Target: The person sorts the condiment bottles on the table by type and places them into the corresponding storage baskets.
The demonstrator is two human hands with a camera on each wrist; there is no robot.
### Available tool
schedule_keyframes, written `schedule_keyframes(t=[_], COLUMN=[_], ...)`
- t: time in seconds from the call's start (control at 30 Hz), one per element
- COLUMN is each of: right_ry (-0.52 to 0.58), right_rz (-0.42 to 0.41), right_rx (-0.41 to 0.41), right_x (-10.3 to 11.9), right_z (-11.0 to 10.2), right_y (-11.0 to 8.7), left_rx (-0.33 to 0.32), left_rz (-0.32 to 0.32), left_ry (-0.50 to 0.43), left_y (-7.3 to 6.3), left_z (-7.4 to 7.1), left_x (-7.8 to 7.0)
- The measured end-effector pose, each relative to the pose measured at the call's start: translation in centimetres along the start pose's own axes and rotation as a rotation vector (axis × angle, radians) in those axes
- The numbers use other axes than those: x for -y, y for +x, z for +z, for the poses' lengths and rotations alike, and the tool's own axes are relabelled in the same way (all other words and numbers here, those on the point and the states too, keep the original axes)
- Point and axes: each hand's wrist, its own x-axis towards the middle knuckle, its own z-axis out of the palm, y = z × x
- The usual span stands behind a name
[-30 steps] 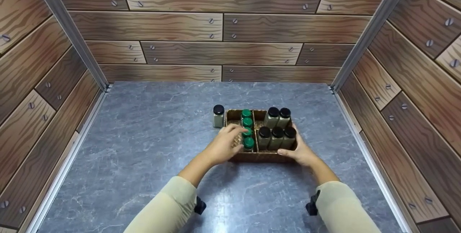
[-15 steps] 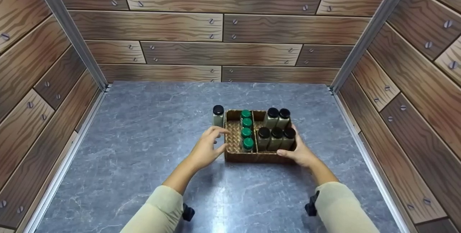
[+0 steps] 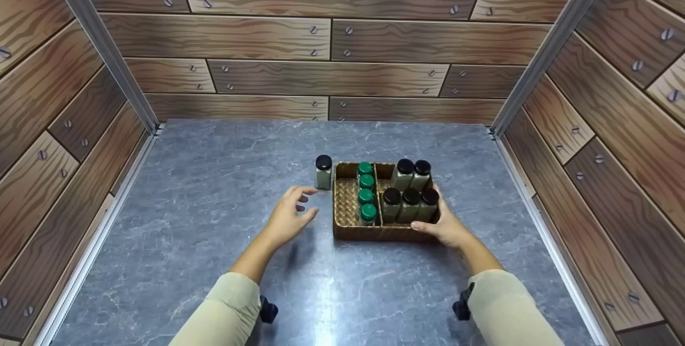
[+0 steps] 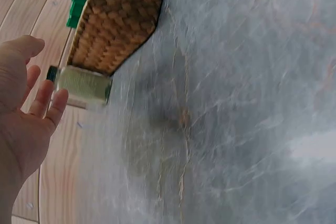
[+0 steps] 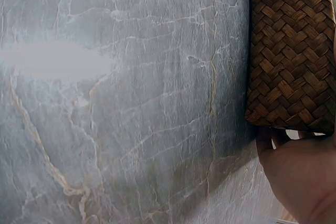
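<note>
A brown woven basket [image 3: 382, 233] with a divider stands on the table. Its left half holds a row of several green-capped jars [image 3: 366, 196]; the right half holds several black-capped jars [image 3: 410, 196]. My right hand [image 3: 449, 228] grips the basket's front right corner, thumb over the front rim and fingers along the right side. To the left of the basket my left hand [image 3: 289, 216] hovers with relaxed fingers, holding nothing. Just beyond its fingertips, a single black-capped jar [image 3: 323, 174] with pale green contents stands upright beside the basket's back left corner.
The grey marbled tabletop [image 3: 214, 175] surrounds the basket. Wood-patterned panels [image 3: 332, 41] enclose it at the back and both sides, with metal strips along the side edges.
My left hand has withdrawn from over the green-capped jars to the left, out of the basket. The right hand has kept its grip on the corner.
</note>
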Motion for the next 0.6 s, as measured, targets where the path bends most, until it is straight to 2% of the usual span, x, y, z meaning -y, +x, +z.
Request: schedule_keyframes(t=[0.13, 0.33, 0.6], right_ry=[-0.008, -0.005, 0.014], right_rz=[0.005, 0.007, -0.007], right_rx=[0.0, -0.001, -0.008], right_x=[0.0, -0.1, -0.4], right_z=[0.0, 0.1, 0.2], right_y=[0.0, 0.2, 0.2], left_rx=[-0.028, -0.03, -0.041], left_rz=[-0.027, -0.068, -0.112], left_ry=[-0.026, -0.035, -0.028], left_y=[0.9, 2.6, 4.9], left_z=[-0.5, -0.8, -0.4], left_x=[0.5, 1.4, 2.3])
